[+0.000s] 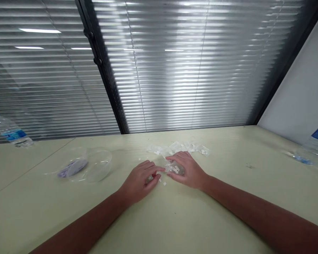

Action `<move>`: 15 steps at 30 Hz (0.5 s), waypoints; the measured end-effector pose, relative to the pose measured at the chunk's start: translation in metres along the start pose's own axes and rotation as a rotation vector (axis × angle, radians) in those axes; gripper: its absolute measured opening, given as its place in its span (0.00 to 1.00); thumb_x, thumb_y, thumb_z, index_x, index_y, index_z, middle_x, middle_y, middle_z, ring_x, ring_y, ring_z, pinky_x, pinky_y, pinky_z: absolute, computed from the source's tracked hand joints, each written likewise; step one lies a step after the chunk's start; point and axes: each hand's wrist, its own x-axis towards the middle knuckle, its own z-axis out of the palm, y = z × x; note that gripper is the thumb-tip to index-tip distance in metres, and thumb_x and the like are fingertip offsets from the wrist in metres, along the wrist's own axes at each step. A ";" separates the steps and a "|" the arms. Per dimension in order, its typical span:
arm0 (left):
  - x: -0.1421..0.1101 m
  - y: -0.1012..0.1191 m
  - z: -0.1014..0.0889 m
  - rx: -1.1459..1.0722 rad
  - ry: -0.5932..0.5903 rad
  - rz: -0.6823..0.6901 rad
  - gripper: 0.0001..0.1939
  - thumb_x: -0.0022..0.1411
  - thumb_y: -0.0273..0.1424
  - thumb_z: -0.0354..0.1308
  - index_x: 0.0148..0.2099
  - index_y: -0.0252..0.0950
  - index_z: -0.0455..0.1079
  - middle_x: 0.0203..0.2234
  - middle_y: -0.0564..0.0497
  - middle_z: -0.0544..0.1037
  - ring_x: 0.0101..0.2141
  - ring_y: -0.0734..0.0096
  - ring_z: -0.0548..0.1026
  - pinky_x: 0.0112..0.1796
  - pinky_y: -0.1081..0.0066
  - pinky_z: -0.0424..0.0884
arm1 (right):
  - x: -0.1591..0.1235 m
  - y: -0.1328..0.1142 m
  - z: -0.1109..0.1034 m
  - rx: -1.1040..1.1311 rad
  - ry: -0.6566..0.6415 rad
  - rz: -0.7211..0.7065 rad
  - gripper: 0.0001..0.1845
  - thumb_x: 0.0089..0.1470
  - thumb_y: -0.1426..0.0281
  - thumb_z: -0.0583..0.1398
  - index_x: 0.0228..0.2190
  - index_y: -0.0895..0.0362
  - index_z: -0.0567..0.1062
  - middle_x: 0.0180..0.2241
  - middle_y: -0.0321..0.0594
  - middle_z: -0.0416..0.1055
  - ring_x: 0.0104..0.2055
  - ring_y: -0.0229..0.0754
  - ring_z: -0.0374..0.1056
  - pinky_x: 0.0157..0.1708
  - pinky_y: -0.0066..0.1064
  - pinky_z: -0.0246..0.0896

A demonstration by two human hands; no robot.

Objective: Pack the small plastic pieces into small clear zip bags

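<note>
My right hand curves its thumb and fingers around a clear plastic piece, whose exact kind I cannot make out. Small white squares show in or against it. Just to the left, my left hand has its index finger reaching toward that piece and its thumb bent below. Something clear and small shows between the left thumb and fingers, mostly hidden. A few loose white bits lie on the table between the hands. Behind my right hand spreads a heap of clear plastic scraps with white bits.
On the left of the pale table lie a clear round plastic container and a purple item in clear plastic. Water bottles stand tilted in view at far left and far right. Blinds rise behind.
</note>
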 end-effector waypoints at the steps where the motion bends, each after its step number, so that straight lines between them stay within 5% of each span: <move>1: 0.000 0.000 0.000 -0.002 0.011 0.001 0.11 0.73 0.29 0.54 0.53 0.42 0.75 0.31 0.52 0.75 0.35 0.67 0.71 0.40 0.67 0.66 | 0.000 0.001 0.000 -0.007 0.003 0.012 0.24 0.61 0.60 0.67 0.56 0.50 0.72 0.47 0.42 0.78 0.50 0.50 0.71 0.53 0.46 0.61; 7: 0.002 -0.001 0.000 0.017 0.041 0.005 0.09 0.73 0.29 0.54 0.43 0.41 0.76 0.31 0.52 0.75 0.35 0.67 0.71 0.40 0.67 0.64 | 0.000 0.008 0.004 -0.065 0.020 0.135 0.25 0.61 0.61 0.66 0.58 0.49 0.71 0.50 0.43 0.75 0.54 0.51 0.69 0.57 0.47 0.59; 15: 0.002 -0.002 0.000 0.033 0.027 -0.026 0.10 0.73 0.29 0.53 0.42 0.40 0.76 0.32 0.51 0.76 0.36 0.66 0.71 0.41 0.66 0.64 | -0.002 0.016 0.008 -0.205 -0.041 0.329 0.24 0.58 0.61 0.65 0.56 0.51 0.73 0.53 0.45 0.73 0.59 0.54 0.66 0.61 0.49 0.55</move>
